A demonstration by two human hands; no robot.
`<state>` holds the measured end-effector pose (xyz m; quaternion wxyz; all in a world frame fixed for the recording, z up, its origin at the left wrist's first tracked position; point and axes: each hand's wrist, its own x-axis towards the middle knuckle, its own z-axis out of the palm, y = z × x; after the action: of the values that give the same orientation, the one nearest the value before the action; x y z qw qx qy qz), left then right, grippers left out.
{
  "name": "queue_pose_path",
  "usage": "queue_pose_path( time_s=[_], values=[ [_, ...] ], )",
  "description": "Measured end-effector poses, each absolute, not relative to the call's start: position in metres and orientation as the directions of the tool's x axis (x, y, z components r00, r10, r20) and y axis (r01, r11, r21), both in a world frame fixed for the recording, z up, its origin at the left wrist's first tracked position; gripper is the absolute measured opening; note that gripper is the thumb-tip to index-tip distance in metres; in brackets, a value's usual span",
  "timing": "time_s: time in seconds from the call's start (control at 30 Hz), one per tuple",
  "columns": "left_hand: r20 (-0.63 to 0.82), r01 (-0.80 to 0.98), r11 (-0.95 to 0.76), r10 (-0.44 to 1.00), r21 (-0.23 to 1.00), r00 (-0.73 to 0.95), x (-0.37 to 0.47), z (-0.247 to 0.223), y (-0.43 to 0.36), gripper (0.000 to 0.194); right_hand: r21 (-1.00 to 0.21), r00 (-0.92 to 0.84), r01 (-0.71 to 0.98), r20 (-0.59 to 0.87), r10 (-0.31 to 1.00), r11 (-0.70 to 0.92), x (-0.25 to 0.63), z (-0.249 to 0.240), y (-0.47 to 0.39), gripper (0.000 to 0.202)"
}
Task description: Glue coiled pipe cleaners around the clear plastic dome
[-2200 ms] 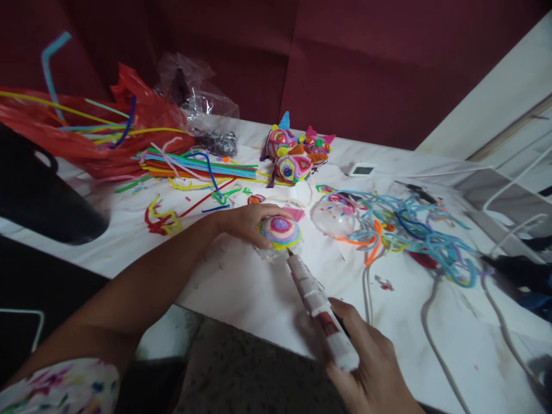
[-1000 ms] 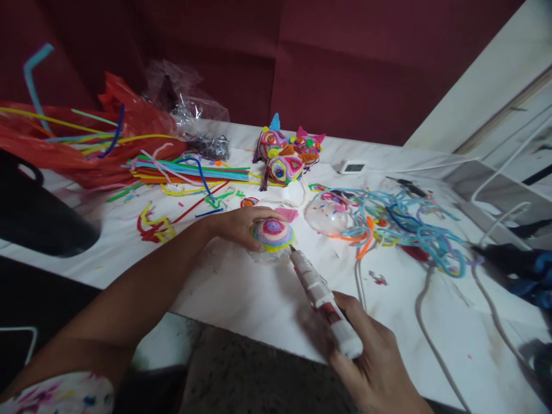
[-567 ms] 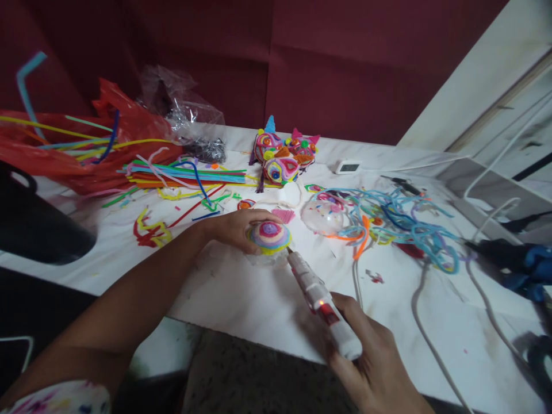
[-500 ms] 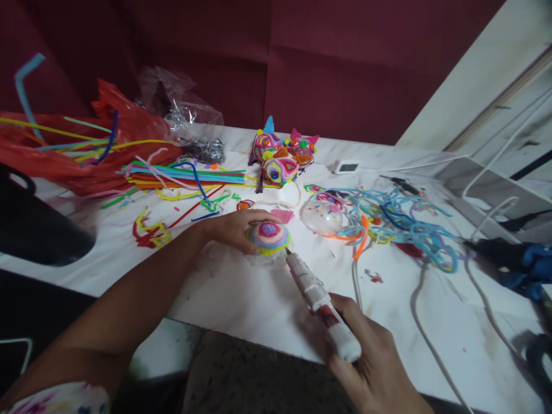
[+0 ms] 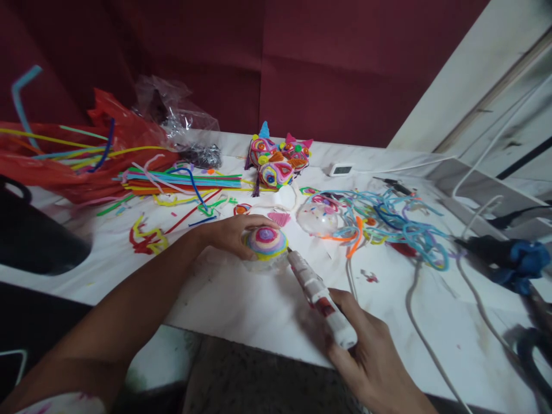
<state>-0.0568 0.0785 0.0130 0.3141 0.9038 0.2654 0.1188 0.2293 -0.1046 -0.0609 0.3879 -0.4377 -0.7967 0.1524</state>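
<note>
My left hand (image 5: 233,234) grips the left side of a clear plastic dome covered with coiled pipe cleaners (image 5: 266,241), its rings running purple, pink, blue and yellow. In my right hand (image 5: 366,351) is a white glue gun (image 5: 317,293), fingers wrapped round its handle. The gun's dark nozzle points at the dome's right edge, at or very close to the yellow ring; I cannot tell if it touches. Just behind the dome lies a pink fuzzy piece (image 5: 279,219).
Finished pipe-cleaner figures (image 5: 276,172) stand at the back. To the right are another clear dome (image 5: 318,219), tangled blue pipe cleaners (image 5: 414,230) and a cable (image 5: 416,322). A red bag (image 5: 129,123), bundled pipe cleaners (image 5: 185,179) and a black container (image 5: 43,230) occupy the left.
The view has shifted slightly. Both hands keep their holds on the dome and glue gun, and the nozzle stays by the dome's right edge.
</note>
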Motion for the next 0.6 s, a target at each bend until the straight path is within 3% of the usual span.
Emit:
queue_pose_path(
  time_s=[0.3, 0.6],
  values=[
    [0.061, 0.393, -0.654, 0.558, 0.646, 0.828, -0.056, 0.012, 0.079, 0.07, -0.547, -0.382, 0.594, 0.453, 0.806, 0.59, 0.235, -0.064, -0.114, 0.028],
    [0.052, 0.395, -0.638, 0.564, 0.661, 0.824, -0.057, 0.009, 0.08, 0.069, -0.551, -0.362, 0.54, 0.531, 0.766, 0.637, 0.224, -0.056, -0.116, 0.028]
  ],
)
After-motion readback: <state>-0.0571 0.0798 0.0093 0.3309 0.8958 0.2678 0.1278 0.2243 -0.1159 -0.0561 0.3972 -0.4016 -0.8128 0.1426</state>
